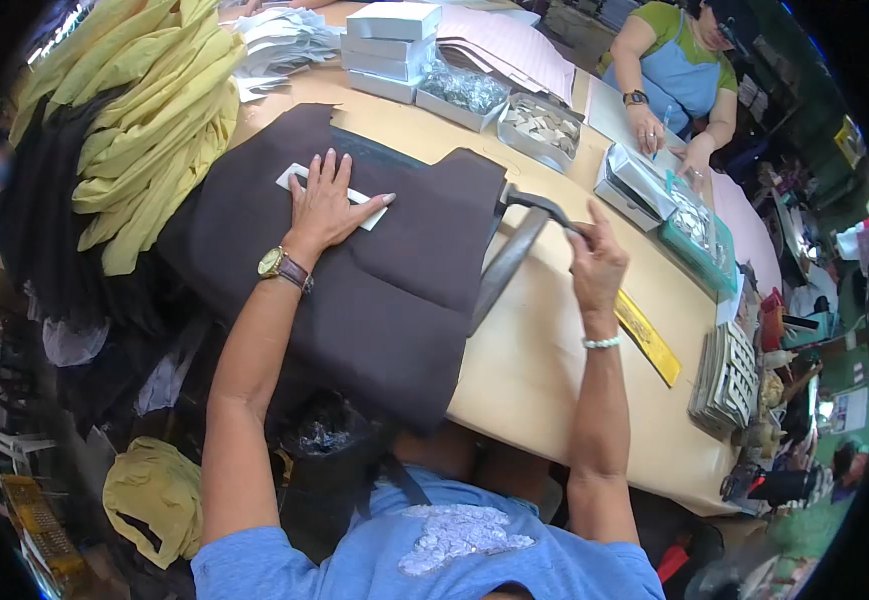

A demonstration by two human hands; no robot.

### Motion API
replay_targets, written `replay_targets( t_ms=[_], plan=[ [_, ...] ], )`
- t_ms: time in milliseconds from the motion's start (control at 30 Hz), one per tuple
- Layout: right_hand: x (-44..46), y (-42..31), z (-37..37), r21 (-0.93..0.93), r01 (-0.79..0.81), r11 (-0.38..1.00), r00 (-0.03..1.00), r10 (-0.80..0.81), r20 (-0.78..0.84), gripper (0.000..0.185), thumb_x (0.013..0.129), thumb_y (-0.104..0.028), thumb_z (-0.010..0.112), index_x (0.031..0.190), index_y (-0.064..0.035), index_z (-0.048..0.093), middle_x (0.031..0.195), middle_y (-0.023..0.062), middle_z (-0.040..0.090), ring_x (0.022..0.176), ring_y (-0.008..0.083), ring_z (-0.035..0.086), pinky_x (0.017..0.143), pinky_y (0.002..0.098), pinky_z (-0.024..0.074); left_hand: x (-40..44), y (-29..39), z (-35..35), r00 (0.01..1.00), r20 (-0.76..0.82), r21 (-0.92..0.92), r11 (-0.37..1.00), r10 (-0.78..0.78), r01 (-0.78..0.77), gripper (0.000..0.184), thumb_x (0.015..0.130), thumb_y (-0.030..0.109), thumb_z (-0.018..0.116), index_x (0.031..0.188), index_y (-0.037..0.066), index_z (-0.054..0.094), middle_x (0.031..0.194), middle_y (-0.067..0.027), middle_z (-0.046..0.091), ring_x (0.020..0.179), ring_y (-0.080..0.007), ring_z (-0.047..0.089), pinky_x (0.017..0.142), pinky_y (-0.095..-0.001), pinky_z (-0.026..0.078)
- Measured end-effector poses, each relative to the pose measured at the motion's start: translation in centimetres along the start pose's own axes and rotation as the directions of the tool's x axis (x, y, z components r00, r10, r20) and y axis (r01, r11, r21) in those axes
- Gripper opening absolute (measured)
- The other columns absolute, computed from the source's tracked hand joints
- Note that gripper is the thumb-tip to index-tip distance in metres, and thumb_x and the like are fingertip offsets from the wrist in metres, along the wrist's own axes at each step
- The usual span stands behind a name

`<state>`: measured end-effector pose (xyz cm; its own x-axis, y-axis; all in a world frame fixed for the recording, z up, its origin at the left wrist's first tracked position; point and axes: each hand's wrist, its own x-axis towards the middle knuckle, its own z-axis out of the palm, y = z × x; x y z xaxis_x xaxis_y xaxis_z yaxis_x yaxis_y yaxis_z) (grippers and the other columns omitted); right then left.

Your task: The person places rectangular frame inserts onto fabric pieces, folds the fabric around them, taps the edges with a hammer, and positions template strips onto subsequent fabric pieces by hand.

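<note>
My left hand lies flat with its fingers spread, pressing a narrow white strip onto dark brown fabric. The fabric covers the table's near left part and hangs over the front edge. My right hand is closed at the black handle of what look like large shears, to the right of the fabric. Their long grey blade slants down to the fabric's right edge. How the fingers sit on the handle is partly hidden. A yellow ruler lies on the table beside my right wrist.
Yellow fabric pieces and black cloth are heaped at left. White boxes and a tray of small pieces stand at the back. A teal basket and stacked templates lie at right. A co-worker sits across the table.
</note>
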<state>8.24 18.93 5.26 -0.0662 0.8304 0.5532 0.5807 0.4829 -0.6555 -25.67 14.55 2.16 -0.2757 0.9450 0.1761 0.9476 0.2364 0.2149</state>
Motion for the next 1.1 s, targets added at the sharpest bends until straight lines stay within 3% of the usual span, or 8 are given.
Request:
replay_targets(
  t_ms=[300,533,633,667,800,1000,1067,1100],
  plan=[
    [-0.2,-2.4,-2.5,0.17,-0.024,0.985,0.988,0.049,-0.144,0.043,0.079,-0.001,0.065,0.122,-0.0013,0.057,0.083,0.0092,0.07,0.073,0.0093,0.063,0.069,0.0239,0.0499,0.0,0.0,0.1,1.0,-0.009,0.017,1.0,-0.009,0.009,0.097,0.075,0.074,0.047,0.14,0.004,0.033,0.148,-0.0184,0.025,0.138,-0.034,0.018,0.108,-0.0581,0.012],
    [-2.0,-6.4,7.3,0.338,0.028,0.941,0.999,-0.034,0.012,0.038,0.076,-0.003,0.067,0.114,-0.0014,0.061,0.085,0.0155,0.069,0.069,0.0239,0.068,0.065,0.0308,0.0528,0.2,-0.5,0.3,1.0,-0.007,0.009,1.0,0.008,-0.008,0.083,0.084,0.065,0.042,0.141,0.004,0.033,0.148,-0.0181,0.025,0.138,-0.0345,0.019,0.108,-0.0592,0.012],
    [-2.3,-4.8,9.2,0.212,-0.001,0.977,1.0,-0.002,0.012,0.039,0.076,-0.003,0.067,0.115,-0.0031,0.062,0.085,0.0136,0.069,0.073,0.0228,0.067,0.071,0.0309,0.0528,0.2,-0.4,0.3,1.0,0.005,0.041,0.999,0.008,-0.008,0.077,0.088,0.06,0.04,0.141,0.005,0.033,0.148,-0.0175,0.026,0.138,-0.0339,0.02,0.107,-0.0598,0.013],
    [-2.3,-3.9,9.2,0.122,-0.002,0.993,0.997,-0.008,0.077,0.044,0.074,-0.005,0.068,0.118,-0.0029,0.059,0.094,0.0169,0.067,0.089,0.0303,0.064,0.084,0.0365,0.0493,0.2,-0.4,0.3,1.0,0.005,0.047,0.999,0.007,-0.007,0.077,0.087,0.06,0.04,0.141,0.005,0.033,0.148,-0.0173,0.026,0.138,-0.0337,0.02,0.107,-0.0598,0.013],
    [-4.1,-3.9,5.7,-0.079,0.095,0.992,0.993,-0.089,0.075,0.057,0.073,-0.011,0.069,0.126,-0.0043,0.049,0.124,0.0197,0.053,0.119,0.0388,0.044,0.104,0.0434,0.0316,0.7,-1.1,0.9,0.999,-0.022,0.113,0.993,0.029,-0.026,0.075,0.088,0.059,0.04,0.141,0.007,0.034,0.148,-0.0162,0.027,0.138,-0.0332,0.022,0.106,-0.0603,0.014],
    [-15.8,-2.4,-6.2,-0.451,0.048,0.891,0.941,0.111,0.32,0.054,0.078,-0.026,0.065,0.125,-0.0037,0.05,0.129,0.0185,0.046,0.123,0.0387,0.038,0.102,0.0531,0.0277,2.1,-3.5,2.1,0.99,-0.026,0.172,0.976,0.142,-0.135,0.066,0.091,0.053,0.04,0.141,0.01,0.034,0.147,-0.0151,0.029,0.137,-0.0298,0.025,0.111,-0.0422,0.018],
    [-20.6,-1.8,-11.1,-0.595,-0.069,0.801,0.954,0.228,0.196,0.054,0.081,-0.032,0.061,0.125,-0.0033,0.049,0.132,0.0199,0.043,0.125,0.039,0.037,0.103,0.0548,0.0254,4.6,-8.5,5.0,0.957,-0.001,0.225,0.932,0.291,-0.283,0.062,0.093,0.05,0.038,0.14,0.01,0.036,0.149,-0.013,0.027,0.138,-0.0294,0.021,0.111,-0.0422,0.017],
    [-22.8,-1.3,-13.5,-0.65,-0.122,0.75,0.952,0.273,0.137,0.055,0.082,-0.035,0.06,0.126,-0.0031,0.049,0.134,0.0206,0.042,0.126,0.0391,0.036,0.103,0.0557,0.0243,4.4,-7.6,3.6,0.931,0.149,0.469,0.805,0.333,-0.363,0.061,0.094,0.048,0.035,0.142,0.011,0.032,0.149,-0.0126,0.025,0.138,-0.0308,0.02,0.111,-0.0414,0.017]
  ],
)
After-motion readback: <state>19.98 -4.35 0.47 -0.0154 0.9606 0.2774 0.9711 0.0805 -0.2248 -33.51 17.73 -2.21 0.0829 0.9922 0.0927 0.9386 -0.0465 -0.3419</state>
